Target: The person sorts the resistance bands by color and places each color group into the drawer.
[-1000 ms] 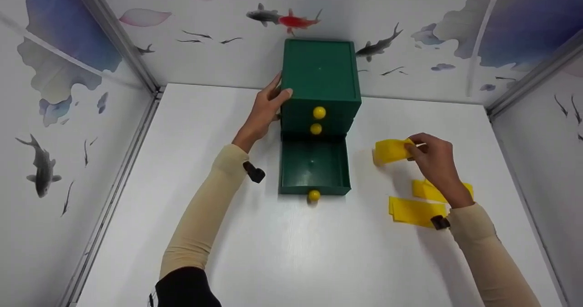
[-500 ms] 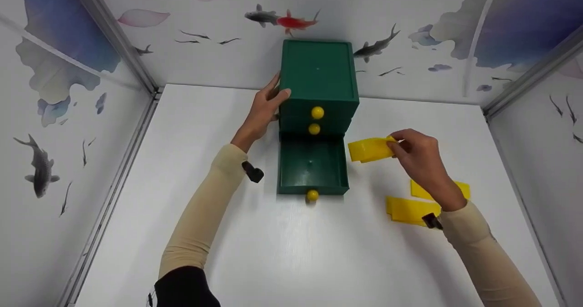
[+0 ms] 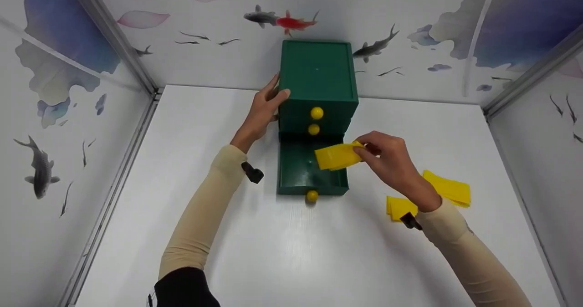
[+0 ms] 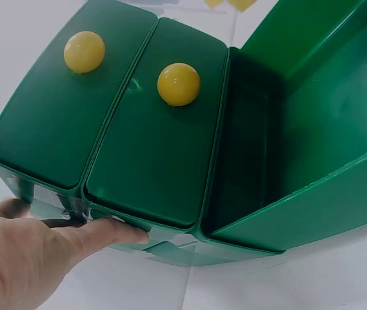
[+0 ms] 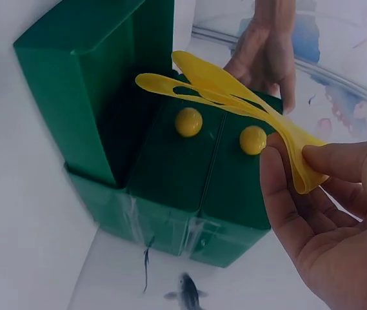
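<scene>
A green cabinet with yellow ball knobs stands against the back wall, its bottom drawer pulled out. My left hand rests against the cabinet's left side, thumb near the top edge; in the left wrist view, extended fingers lie along that side. My right hand pinches one end of a folded yellow loop band between thumb and fingers. The band's free end overlaps the drawer in the head view. In the right wrist view the band shows as flat, wide folded loops.
More yellow bands lie on the white table at right: one pile farther back and another partly behind the right wrist camera. White walls with painted fish enclose the table at the back and sides.
My right hand has carried the yellow loop band leftward from the right of the cabinet to over the pulled-out drawer. My left hand has stayed against the cabinet.
</scene>
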`<state>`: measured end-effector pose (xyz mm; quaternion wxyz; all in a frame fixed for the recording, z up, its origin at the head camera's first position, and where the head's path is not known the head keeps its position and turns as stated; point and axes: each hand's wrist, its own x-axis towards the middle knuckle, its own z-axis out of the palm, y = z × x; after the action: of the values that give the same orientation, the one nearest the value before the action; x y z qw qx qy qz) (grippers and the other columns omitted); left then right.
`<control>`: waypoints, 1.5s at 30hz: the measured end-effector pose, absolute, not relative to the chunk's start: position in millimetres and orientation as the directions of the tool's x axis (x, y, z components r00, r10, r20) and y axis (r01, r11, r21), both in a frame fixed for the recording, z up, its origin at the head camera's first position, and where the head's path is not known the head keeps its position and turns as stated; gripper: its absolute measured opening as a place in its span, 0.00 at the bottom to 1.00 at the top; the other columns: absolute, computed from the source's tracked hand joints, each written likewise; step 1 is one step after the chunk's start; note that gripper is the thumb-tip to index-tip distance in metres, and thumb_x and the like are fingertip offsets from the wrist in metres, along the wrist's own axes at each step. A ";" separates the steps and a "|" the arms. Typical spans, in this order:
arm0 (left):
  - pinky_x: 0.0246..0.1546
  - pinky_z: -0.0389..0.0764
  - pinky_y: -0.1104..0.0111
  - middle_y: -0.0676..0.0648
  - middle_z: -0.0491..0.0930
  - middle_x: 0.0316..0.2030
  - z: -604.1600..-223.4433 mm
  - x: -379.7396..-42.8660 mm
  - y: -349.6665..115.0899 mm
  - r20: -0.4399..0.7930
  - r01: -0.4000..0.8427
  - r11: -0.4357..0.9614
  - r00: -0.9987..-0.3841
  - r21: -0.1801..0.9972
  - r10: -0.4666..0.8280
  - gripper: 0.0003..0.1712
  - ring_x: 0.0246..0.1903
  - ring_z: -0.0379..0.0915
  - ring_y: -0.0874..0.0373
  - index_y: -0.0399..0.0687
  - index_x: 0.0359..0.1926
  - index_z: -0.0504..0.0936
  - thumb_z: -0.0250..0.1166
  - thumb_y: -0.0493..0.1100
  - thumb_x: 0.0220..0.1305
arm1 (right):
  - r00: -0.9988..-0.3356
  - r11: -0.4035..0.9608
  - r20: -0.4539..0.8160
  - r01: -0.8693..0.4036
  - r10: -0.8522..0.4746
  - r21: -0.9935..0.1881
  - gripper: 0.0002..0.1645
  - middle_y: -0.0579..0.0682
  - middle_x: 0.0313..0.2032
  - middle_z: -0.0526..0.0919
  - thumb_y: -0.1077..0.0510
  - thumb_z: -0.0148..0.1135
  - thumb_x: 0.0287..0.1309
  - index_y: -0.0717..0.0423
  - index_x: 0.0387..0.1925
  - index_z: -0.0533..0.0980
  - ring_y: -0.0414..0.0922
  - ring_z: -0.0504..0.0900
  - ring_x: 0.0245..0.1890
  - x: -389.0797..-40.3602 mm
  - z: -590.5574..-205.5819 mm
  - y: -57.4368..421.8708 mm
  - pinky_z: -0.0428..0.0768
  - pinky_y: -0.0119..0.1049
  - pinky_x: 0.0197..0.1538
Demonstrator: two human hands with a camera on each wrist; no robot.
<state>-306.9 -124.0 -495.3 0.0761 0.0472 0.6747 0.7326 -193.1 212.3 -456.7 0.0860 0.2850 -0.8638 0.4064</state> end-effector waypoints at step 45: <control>0.74 0.68 0.32 0.49 0.58 0.87 -494.6 -306.0 -125.1 -0.055 -0.065 -0.057 -0.986 0.996 0.157 0.46 0.81 0.62 0.47 0.70 0.90 0.54 0.65 0.62 0.81 | -0.947 0.610 0.084 -0.265 -0.309 -0.747 0.15 0.60 0.52 0.89 0.72 0.63 0.75 0.66 0.58 0.86 0.54 0.85 0.46 -253.5 -575.4 130.9 0.88 0.49 0.61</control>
<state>-306.0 -125.1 -494.6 0.0765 0.0339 0.6825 0.7261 -253.5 130.9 -575.4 -0.0267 0.1602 -0.8967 0.4118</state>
